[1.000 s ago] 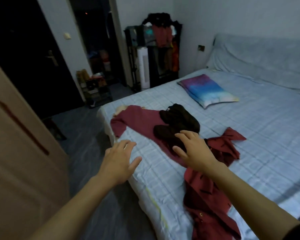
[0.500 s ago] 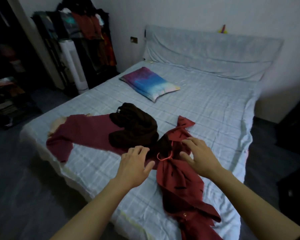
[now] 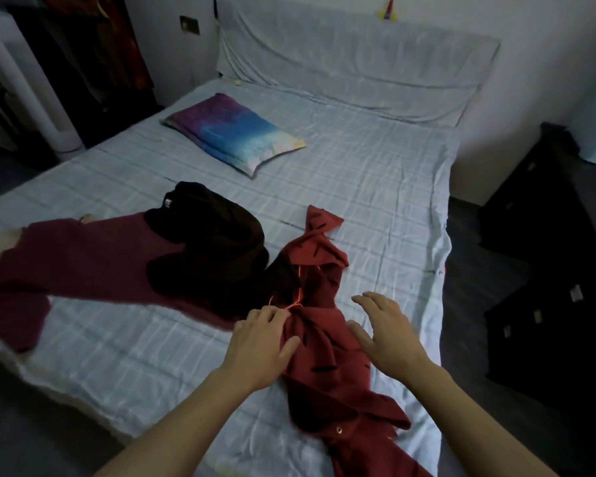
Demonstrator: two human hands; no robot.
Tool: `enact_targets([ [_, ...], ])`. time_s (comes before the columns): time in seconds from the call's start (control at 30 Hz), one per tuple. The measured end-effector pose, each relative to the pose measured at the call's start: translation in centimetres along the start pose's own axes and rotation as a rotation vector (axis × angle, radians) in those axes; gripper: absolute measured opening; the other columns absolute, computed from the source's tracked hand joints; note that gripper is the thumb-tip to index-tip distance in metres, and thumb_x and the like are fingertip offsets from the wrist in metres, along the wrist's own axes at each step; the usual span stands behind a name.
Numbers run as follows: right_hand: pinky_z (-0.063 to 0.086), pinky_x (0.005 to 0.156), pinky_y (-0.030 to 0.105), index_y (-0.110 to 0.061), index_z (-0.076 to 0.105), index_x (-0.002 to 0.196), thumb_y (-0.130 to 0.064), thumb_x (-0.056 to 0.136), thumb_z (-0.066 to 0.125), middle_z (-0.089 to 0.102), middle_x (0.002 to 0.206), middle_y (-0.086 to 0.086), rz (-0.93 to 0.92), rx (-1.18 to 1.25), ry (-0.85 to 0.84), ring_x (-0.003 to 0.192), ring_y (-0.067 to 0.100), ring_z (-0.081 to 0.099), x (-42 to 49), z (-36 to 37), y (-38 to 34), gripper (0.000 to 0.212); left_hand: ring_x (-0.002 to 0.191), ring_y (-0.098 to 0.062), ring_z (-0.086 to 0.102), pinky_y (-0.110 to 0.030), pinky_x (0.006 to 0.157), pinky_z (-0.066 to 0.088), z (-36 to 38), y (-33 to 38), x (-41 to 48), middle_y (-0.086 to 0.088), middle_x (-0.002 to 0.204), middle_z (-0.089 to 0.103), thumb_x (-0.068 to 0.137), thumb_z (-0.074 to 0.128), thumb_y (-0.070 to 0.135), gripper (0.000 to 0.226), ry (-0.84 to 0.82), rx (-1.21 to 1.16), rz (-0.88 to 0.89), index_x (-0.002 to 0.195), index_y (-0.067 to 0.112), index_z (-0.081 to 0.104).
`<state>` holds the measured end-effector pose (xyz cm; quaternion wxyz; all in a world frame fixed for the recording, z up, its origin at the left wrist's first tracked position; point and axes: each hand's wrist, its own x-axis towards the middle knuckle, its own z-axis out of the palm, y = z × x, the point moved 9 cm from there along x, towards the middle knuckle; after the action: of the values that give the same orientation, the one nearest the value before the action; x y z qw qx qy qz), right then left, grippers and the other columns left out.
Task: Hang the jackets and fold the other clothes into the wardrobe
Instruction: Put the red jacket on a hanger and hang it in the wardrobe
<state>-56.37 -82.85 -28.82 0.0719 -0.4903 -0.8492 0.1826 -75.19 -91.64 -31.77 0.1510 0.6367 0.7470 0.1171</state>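
3 garments are spread on a bed (image 3: 375, 187) covered by a thin, creased sheet in pale blue with a faint check. The red garment (image 3: 324, 373), a matte woven cloth scattered with short black dashes, is laid as a long twisted strip from the middle of the bed to its near edge, with 1 round metal snap (image 3: 339, 430) seen low on it and a thin orange cord (image 3: 295, 306) looped at its middle. Its upper left edge is touched by a dark brown garment (image 3: 214, 246), bunched into a soft, thick heap. That heap is partly laid over a maroon garment (image 3: 83, 263), which is flattened toward the left edge of the bed. The left hand (image 3: 260, 346) is rested on the red garment just below the cord, fingers bent down into a fold and thumb laid along the cloth; whether cloth is actually pinched cannot be told. The right hand (image 3: 386, 335) is held wide open with fingers spread, at the right edge of the same garment; contact cannot be told. A soft rectangular pillow (image 3: 231, 132), dyed purple, blue and cream, is placed farther back. Dark and orange clothes are seen on a rack (image 3: 93, 46) at the upper left.
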Motion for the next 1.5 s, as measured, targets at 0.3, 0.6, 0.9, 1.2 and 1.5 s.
enact_targets([
  [0.3,0.038,0.105,0.041,-0.019,0.046,0.142,-0.039,0.094,0.055,0.045,0.144,0.000,0.029,0.000,-0.105,0.133,0.023,0.039,4.4,12.6,7.0,0.053,0.123,-0.018,0.044,-0.036,0.103,0.040,13.6,-2.0,5.8,0.005,0.141,0.044,0.096,0.044,0.052,0.053,-0.107,0.001,-0.024,0.141,0.025,0.041],
  [0.6,0.036,0.107,0.039,-0.025,0.041,0.144,-0.042,0.092,0.054,0.044,0.145,-0.003,0.065,-0.026,-0.162,0.134,0.021,0.038,6.1,22.9,13.1,0.056,0.126,-0.019,0.043,-0.039,0.102,0.041,23.6,-4.3,9.9,0.005,0.144,0.043,0.096,0.045,0.050,0.051,-0.082,-0.083,-0.099,0.141,0.026,0.040],
  [0.9,0.034,0.112,0.041,-0.026,0.023,0.154,-0.041,0.093,0.056,0.020,0.160,0.002,0.140,-0.020,-0.164,0.144,0.024,0.025,9.7,29.0,17.7,0.071,0.135,-0.019,0.035,-0.038,0.111,0.035,30.0,-4.7,14.2,0.001,0.152,0.037,0.097,0.045,0.049,0.065,-0.071,-0.205,-0.142,0.152,0.018,0.027],
  [1.2,0.039,0.111,0.042,-0.022,0.032,0.151,-0.027,0.089,0.064,0.026,0.159,0.004,0.213,0.025,-0.122,0.135,0.027,0.041,10.5,31.2,19.4,0.070,0.135,-0.019,0.036,-0.041,0.109,0.029,33.1,-4.8,15.9,0.002,0.149,0.043,0.093,0.047,0.055,0.068,-0.015,-0.418,-0.350,0.149,0.019,0.034],
  [1.5,0.043,0.106,0.040,-0.019,0.036,0.149,-0.012,0.089,0.058,0.036,0.152,0.008,0.224,0.031,-0.050,0.129,0.028,0.046,10.6,30.6,18.7,0.064,0.130,-0.021,0.044,-0.048,0.110,0.036,33.2,-5.1,16.3,0.000,0.142,0.043,0.087,0.061,0.051,0.074,-0.021,-0.712,-0.502,0.150,0.025,0.032],
])
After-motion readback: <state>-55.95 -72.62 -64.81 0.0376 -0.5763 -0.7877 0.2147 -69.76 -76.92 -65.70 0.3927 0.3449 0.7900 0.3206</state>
